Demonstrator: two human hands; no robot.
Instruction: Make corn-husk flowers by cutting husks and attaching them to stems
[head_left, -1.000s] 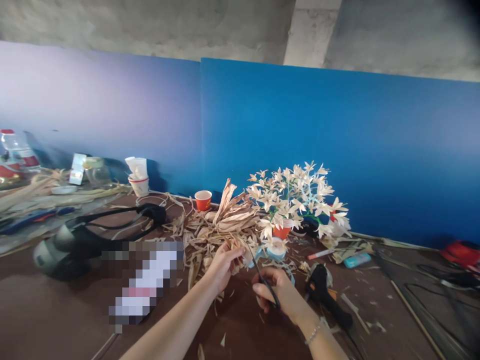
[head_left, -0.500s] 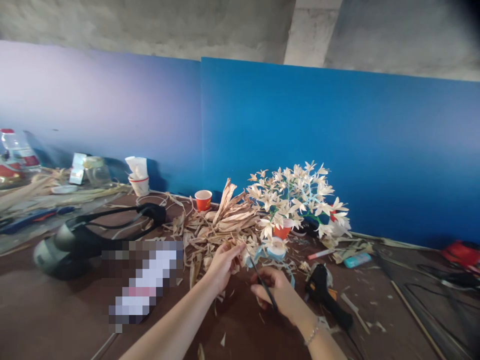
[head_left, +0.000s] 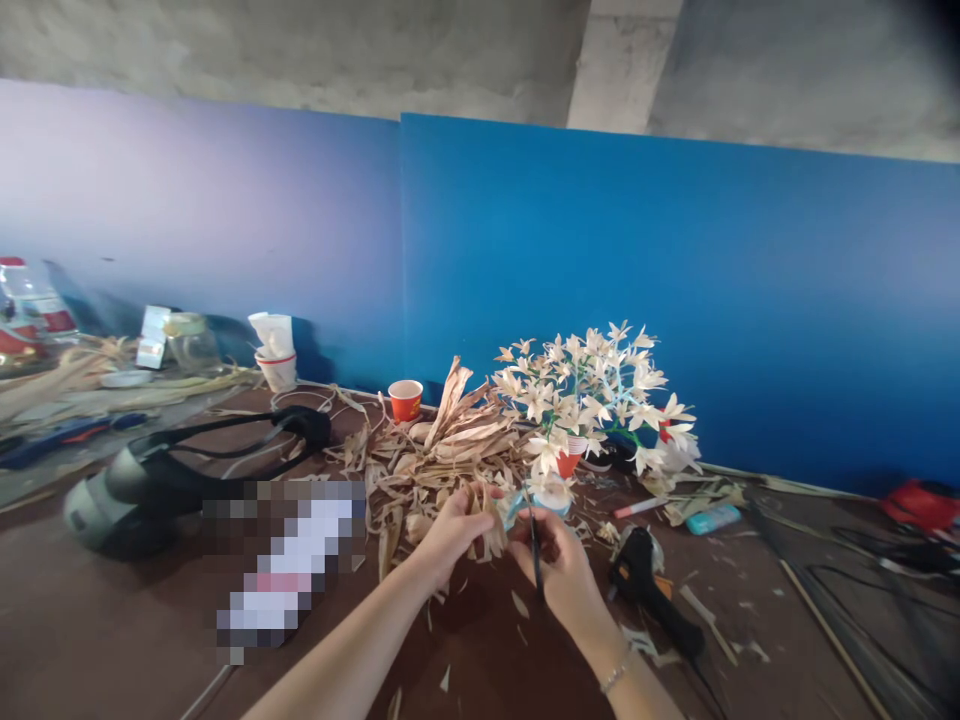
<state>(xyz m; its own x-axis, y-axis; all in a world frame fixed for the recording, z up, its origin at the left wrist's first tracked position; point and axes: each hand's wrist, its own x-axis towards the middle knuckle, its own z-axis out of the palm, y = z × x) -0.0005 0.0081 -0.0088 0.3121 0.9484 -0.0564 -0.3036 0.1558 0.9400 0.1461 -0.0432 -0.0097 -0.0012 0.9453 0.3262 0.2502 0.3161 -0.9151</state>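
My left hand [head_left: 448,535] is closed on a piece of dried corn husk [head_left: 491,525], its fingertips pinching the pale strip. Close beside it, my right hand [head_left: 559,560] grips dark scissors [head_left: 535,550], which point upward and away from me. Finger loops on the tool are hidden by the hand. Just beyond both hands, a heap of dried husks [head_left: 450,450] spreads over the brown table [head_left: 480,650]. A bunch of cream husk flowers [head_left: 585,385] with green stems stands in a red cup [head_left: 570,460]. Behind my right fingers lies a roll of light-blue tape [head_left: 553,492].
A black glue gun [head_left: 652,590] with a cord lies right of my right hand. Nearby are a turquoise case [head_left: 712,519] and husk scraps. At left rest a dark headset-like device [head_left: 142,490], a red paper cup [head_left: 406,400] and white cups [head_left: 277,365]. A blue partition [head_left: 675,260] borders the back.
My left hand has turned slightly, and the husk now hangs toward my right hand. The scissors have swung from a leftward slant to nearly upright and sit a little apart from the husk.
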